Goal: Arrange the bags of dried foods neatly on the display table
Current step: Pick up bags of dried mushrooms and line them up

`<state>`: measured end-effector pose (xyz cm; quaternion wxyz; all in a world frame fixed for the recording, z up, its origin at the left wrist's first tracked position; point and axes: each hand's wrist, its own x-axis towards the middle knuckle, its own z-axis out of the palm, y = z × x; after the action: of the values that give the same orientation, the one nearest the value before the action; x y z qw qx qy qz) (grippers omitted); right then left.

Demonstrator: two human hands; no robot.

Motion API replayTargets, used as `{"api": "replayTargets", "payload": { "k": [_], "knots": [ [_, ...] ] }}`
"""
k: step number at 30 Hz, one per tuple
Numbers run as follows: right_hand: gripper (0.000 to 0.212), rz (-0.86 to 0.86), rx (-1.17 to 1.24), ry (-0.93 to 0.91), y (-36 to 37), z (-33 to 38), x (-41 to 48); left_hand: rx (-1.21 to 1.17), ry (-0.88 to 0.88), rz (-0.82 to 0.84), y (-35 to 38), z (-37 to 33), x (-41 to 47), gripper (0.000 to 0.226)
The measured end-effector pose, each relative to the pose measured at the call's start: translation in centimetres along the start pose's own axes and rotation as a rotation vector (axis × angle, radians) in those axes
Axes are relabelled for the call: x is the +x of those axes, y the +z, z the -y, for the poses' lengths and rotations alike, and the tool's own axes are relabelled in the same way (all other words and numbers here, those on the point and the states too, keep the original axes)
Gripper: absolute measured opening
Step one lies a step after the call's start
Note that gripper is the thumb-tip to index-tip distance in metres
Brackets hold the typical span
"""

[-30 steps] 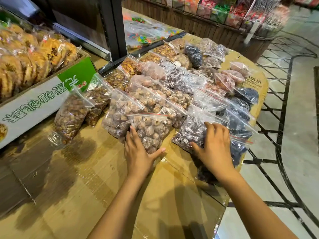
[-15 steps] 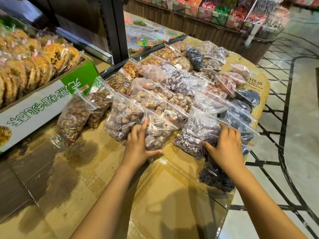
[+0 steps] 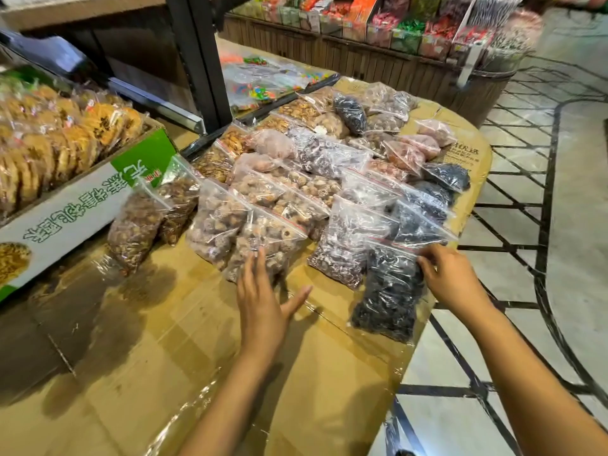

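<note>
Lost count somewhere past twenty clear zip bags of dried stuff, laid in overlapping rows on the cardboard-covered display table (image 3: 171,373), with one green-and-white cardboard box of packed biscuits (image 3: 75,205) on the left. Shop has a pale tiled floor with dark lines (image 3: 566,225) and snack shelves at the back. Right hand (image 3: 450,278) pinches the top right edge of the clear bag of black dried fruit (image 3: 388,291) nearest the table edge. Left hand (image 3: 263,304) is open and flat, fingertips touching the clear bag of round tan dried pieces (image 3: 266,245).
</note>
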<state>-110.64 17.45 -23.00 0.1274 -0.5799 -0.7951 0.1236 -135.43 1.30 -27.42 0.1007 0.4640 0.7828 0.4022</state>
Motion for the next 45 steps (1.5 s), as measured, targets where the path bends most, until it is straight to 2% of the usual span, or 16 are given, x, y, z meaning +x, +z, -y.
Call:
{"api": "replayTargets", "payload": {
  "k": [4,6,9,11,13,15,18,21,25,28,31,36,39,42,45],
  "knots": [
    [0.010,0.001,0.133,-0.074,-0.2,-1.6,1.0,-0.010,0.047,0.188,4.4,-5.4,-3.2,0.114],
    [0.009,0.010,0.202,-0.110,-0.2,-2.3,1.7,0.053,0.067,0.224,7.6,-7.5,-3.5,0.119],
    [0.009,0.114,0.293,-0.169,-0.4,-3.7,2.9,0.180,0.010,0.268,12.3,-10.8,-3.1,0.125],
    [0.011,0.200,0.322,-0.247,-0.8,-4.7,3.7,0.174,-0.100,0.230,14.7,-12.4,-2.5,0.122],
    [0.016,0.287,0.321,-0.345,-1.4,-5.9,4.6,0.143,-0.170,0.108,16.1,-13.0,-2.1,0.115],
    [0.016,0.392,0.307,-0.417,-1.9,-7.1,5.6,0.121,-0.134,0.024,16.4,-12.6,-2.1,0.109],
    [0.009,0.490,0.298,-0.496,-2.8,-8.7,7.3,0.095,-0.039,0.022,15.8,-11.7,-1.9,0.100],
    [0.012,0.438,0.339,-0.579,-4.0,-9.9,9.8,0.195,0.048,0.024,15.2,-11.3,-1.8,0.096],
    [0.027,0.273,0.328,-0.574,-4.6,-10.9,13.0,0.233,0.006,0.055,15.1,-12.0,-1.6,0.104],
    [0.039,0.411,0.316,-0.519,-3.7,-10.9,14.2,0.239,-0.075,0.068,15.1,-12.6,-1.4,0.112],
    [0.021,0.595,0.309,-0.605,-2.5,-10.4,15.0,0.191,-0.171,-0.046,15.5,-14.1,-0.8,0.112],
    [0.019,0.750,0.403,-0.630,-2.7,-9.6,19.0,0.135,-0.205,-0.271,15.2,-16.8,5.1,0.108],
    [0.016,0.719,0.402,-0.662,-4.0,-9.0,23.5,0.105,-0.217,-0.356,14.9,-18.6,11.2,0.098],
    [0.021,0.617,0.463,-0.590,-5.2,-8.1,29.1,0.133,-0.299,-0.286,14.8,-18.6,18.1,0.094],
    [0.022,0.605,0.489,-0.502,-5.8,-7.2,33.9,0.187,-0.365,-0.089,14.9,-16.8,24.2,0.097]
  ]
}}
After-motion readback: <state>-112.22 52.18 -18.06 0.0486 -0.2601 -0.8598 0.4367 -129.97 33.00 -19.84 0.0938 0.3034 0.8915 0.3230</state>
